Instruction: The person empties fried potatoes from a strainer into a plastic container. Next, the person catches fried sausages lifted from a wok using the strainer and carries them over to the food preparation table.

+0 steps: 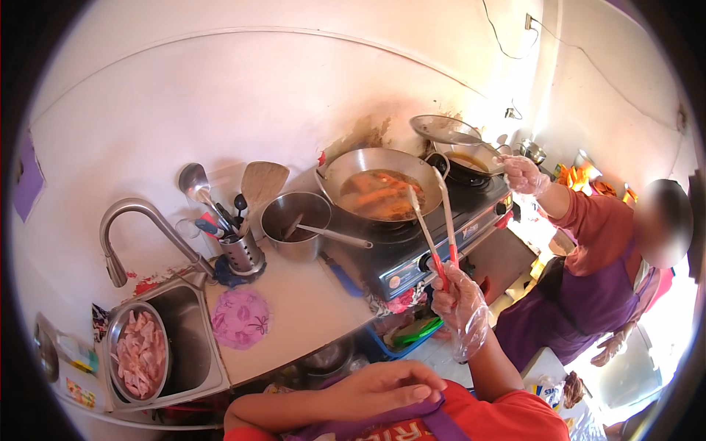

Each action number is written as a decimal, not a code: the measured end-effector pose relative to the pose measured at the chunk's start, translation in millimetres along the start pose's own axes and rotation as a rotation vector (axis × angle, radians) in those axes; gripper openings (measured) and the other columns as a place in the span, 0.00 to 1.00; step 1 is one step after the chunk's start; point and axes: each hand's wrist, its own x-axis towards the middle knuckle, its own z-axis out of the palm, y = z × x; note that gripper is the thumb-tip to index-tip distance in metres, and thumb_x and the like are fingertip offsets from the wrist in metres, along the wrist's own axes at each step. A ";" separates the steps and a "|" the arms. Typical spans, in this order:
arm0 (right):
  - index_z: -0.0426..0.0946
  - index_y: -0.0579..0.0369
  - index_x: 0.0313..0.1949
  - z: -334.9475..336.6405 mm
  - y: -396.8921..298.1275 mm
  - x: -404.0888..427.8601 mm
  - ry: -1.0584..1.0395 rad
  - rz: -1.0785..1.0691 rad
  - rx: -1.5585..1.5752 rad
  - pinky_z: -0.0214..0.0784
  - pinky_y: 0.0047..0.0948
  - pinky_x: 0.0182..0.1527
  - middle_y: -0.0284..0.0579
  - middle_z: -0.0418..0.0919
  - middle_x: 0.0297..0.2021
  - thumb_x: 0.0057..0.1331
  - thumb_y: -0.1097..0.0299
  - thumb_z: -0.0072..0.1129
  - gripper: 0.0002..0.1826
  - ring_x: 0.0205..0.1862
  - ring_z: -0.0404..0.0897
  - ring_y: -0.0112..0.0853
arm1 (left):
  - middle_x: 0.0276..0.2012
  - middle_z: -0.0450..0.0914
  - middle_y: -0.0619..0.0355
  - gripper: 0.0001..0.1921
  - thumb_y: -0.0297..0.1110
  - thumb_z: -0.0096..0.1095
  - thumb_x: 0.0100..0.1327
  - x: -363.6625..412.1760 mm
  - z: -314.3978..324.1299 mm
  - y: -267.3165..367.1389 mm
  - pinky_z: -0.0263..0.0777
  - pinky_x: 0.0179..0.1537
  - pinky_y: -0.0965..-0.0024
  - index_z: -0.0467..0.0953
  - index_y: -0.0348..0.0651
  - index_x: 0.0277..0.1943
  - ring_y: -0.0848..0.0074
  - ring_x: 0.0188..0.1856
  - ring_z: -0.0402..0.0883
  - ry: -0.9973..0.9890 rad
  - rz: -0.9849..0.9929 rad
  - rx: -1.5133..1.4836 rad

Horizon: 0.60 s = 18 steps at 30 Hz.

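Observation:
My right hand (460,308), in a clear plastic glove, grips metal tongs (449,212) by their red handles. The tongs' arms are spread, with one tip near the rim of a wide metal wok (358,157) on the gas stove (411,275). Orange-brown pieces of food (378,190) lie in oil in the wok. My left hand (405,386), bare, rests in front of my chest with its fingers loosely bent and nothing visible in it. Left of the wok stands a steel pot (298,248) with a long-handled utensil (336,235) in it.
A co-worker in a purple apron (557,308) holds a strainer (447,129) over a second wok (469,160). A utensil holder (242,253) stands by the faucet (149,206). A bowl of raw chicken pieces (140,353) sits at the sink (193,331); a pink cloth cover (241,320) lies beside it.

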 end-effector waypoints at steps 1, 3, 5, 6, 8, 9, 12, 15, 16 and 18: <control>0.69 0.58 0.51 -3.3 -3.0 -0.6 -0.007 0.002 -0.012 0.51 0.15 0.18 0.33 0.70 0.25 0.69 0.55 0.50 0.19 0.15 0.59 0.17 | 0.42 0.76 0.60 0.14 0.36 0.50 0.71 14.3 6.5 0.7 0.67 0.51 0.77 0.70 0.35 0.52 0.83 0.48 0.73 -0.008 0.001 0.000; 0.69 0.58 0.50 -9.8 -7.9 3.7 -0.016 -0.009 -0.001 0.51 0.16 0.18 0.33 0.70 0.25 0.69 0.57 0.51 0.19 0.16 0.59 0.17 | 0.41 0.76 0.60 0.16 0.39 0.49 0.72 49.1 16.8 5.2 0.65 0.50 0.80 0.69 0.36 0.54 0.83 0.48 0.73 0.026 0.069 0.103; 0.69 0.55 0.50 -13.0 -12.3 10.8 0.072 0.051 -0.008 0.52 0.16 0.17 0.33 0.69 0.24 0.69 0.57 0.51 0.17 0.15 0.59 0.18 | 0.43 0.75 0.59 0.16 0.41 0.46 0.73 96.2 12.7 -3.8 0.63 0.50 0.81 0.69 0.37 0.54 0.82 0.47 0.73 0.053 0.083 -0.045; 0.67 0.52 0.53 -31.8 -11.2 24.3 -0.079 0.148 0.096 0.63 0.20 0.24 0.37 0.72 0.30 0.69 0.60 0.52 0.17 0.22 0.67 0.22 | 0.43 0.74 0.60 0.17 0.42 0.50 0.71 124.3 10.0 -13.4 0.64 0.50 0.77 0.68 0.39 0.54 0.80 0.45 0.72 0.158 0.115 -0.264; 0.67 0.52 0.54 -41.7 -8.6 35.1 -0.081 0.059 0.021 0.63 0.20 0.27 0.37 0.72 0.33 0.69 0.60 0.52 0.18 0.25 0.68 0.23 | 0.45 0.72 0.62 0.19 0.44 0.54 0.69 180.2 16.9 -9.8 0.66 0.49 0.73 0.67 0.41 0.56 0.79 0.42 0.72 0.403 0.216 -0.562; 0.67 0.53 0.54 -49.1 -12.9 35.2 -0.066 -0.049 -0.050 0.64 0.21 0.30 0.38 0.72 0.35 0.69 0.60 0.52 0.18 0.29 0.68 0.24 | 0.45 0.72 0.62 0.20 0.43 0.55 0.68 208.8 21.7 0.2 0.67 0.47 0.73 0.66 0.41 0.56 0.80 0.42 0.72 0.524 0.273 -0.639; 0.66 0.54 0.56 -54.3 -8.5 44.0 -0.098 -0.317 -0.264 0.64 0.24 0.39 0.41 0.72 0.42 0.68 0.60 0.53 0.21 0.38 0.69 0.28 | 0.42 0.72 0.61 0.18 0.44 0.52 0.69 270.8 -4.7 0.8 0.68 0.44 0.75 0.67 0.41 0.52 0.82 0.40 0.73 0.829 0.388 -0.561; 0.65 0.56 0.59 -61.1 -5.5 52.3 -0.126 -0.590 -0.466 0.65 0.27 0.48 0.44 0.72 0.48 0.68 0.60 0.53 0.23 0.48 0.71 0.32 | 0.34 0.73 0.61 0.15 0.45 0.48 0.70 310.2 -27.8 -0.9 0.72 0.37 0.75 0.68 0.42 0.49 0.81 0.33 0.74 0.856 0.265 -0.303; 0.64 0.56 0.59 -62.8 -3.2 56.8 -0.141 -0.680 -0.530 0.65 0.28 0.51 0.45 0.72 0.51 0.68 0.60 0.53 0.23 0.51 0.71 0.33 | 0.37 0.73 0.57 0.19 0.45 0.45 0.71 321.1 -31.9 -4.8 0.72 0.40 0.72 0.64 0.41 0.55 0.78 0.37 0.75 0.813 0.276 -0.358; 0.64 0.57 0.60 -79.5 -1.1 71.0 -0.148 -0.768 -0.587 0.65 0.29 0.54 0.46 0.72 0.53 0.68 0.60 0.53 0.24 0.54 0.72 0.34 | 0.28 0.70 0.59 0.17 0.44 0.41 0.72 336.2 -22.1 -7.1 0.72 0.26 0.75 0.65 0.41 0.55 0.78 0.26 0.72 0.835 0.304 -0.461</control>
